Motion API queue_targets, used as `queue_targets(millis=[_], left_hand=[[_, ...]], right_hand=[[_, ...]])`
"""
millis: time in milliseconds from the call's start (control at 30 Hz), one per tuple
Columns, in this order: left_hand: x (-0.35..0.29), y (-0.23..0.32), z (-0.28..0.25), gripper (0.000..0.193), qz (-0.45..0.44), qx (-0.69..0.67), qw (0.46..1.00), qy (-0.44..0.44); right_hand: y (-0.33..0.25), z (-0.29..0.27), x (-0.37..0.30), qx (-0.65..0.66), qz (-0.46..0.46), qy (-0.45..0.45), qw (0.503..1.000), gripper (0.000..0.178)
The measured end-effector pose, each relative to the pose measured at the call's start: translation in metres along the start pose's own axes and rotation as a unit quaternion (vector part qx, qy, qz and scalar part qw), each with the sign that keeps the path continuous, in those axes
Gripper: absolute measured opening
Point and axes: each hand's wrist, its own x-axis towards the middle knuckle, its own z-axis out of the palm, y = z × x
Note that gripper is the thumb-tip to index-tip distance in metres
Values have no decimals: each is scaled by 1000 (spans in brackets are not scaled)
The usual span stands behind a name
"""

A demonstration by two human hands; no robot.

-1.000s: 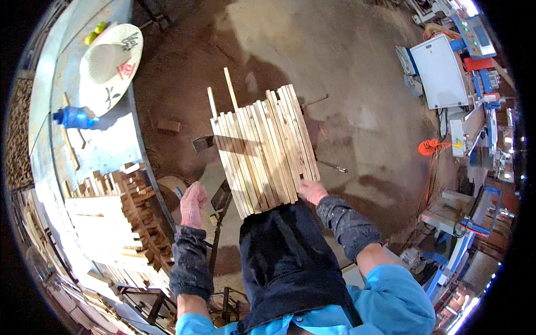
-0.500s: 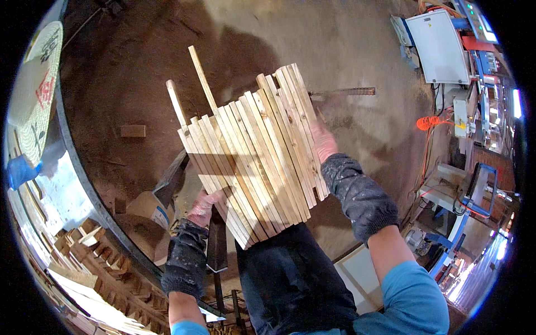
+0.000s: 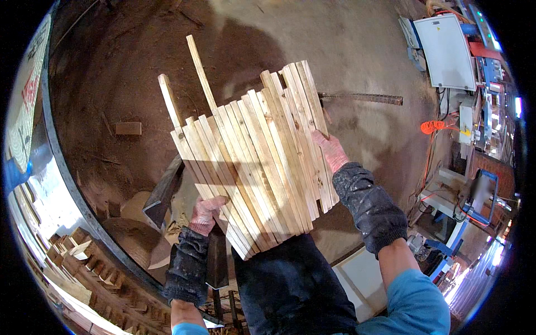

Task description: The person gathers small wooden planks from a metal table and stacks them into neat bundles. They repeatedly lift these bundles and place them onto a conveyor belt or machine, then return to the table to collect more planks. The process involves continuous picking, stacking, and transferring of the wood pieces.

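Observation:
A wide row of pale wooden strips point(image 3: 254, 162) lies side by side between my two gloved hands, held in front of my dark trousers. My left hand point(image 3: 207, 213) is closed on the lower left edge, its thumb over the top of the strips. On the right edge my right hand point(image 3: 330, 149) grips the outermost strip, with its fingers partly hidden under the wood. Two strips stick out well past the far ends of the others. The ends are uneven, and the underside of the row is hidden.
A dark metal beam point(image 3: 164, 190) stands left of the strips. Behind a curved metal edge point(image 3: 84, 204) are stacked wood pieces point(image 3: 106, 285). One small wood block point(image 3: 128, 128) and a ridged metal bar point(image 3: 363, 99) lie on the floor. At right are a white cabinet point(image 3: 445, 53) and an orange coiled hose point(image 3: 432, 127).
The left thumb now shows on top of the strips, and more of the right hand is visible. The row has shifted slightly, its right edge farther right. Both hands still hold it.

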Motion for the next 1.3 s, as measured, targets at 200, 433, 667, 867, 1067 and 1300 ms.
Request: queue_targets(millis=[200, 433, 667, 867, 1067, 1300], left_hand=[[-35, 30, 21, 49, 26, -1, 1000, 4], [-85, 82, 48, 91, 119, 25, 992, -43], [-136, 124, 87, 69, 156, -10, 987, -22], [-186, 183, 96, 36, 200, 134, 970, 40], [-192, 239, 177, 57, 321, 253, 911, -51], [-217, 300, 333, 62, 350, 352, 850, -176]], right_hand=[[-44, -8, -51, 13, -72, -1, 997, 65], [-94, -19, -153, 56, -174, 31, 983, 64], [-141, -54, -251, 114, -236, 32, 964, 55], [-179, -80, -333, 260, -335, -30, 905, 65], [-193, -101, -391, 326, -436, -1, 839, 68], [-186, -117, -470, 370, -440, 181, 798, 74]])
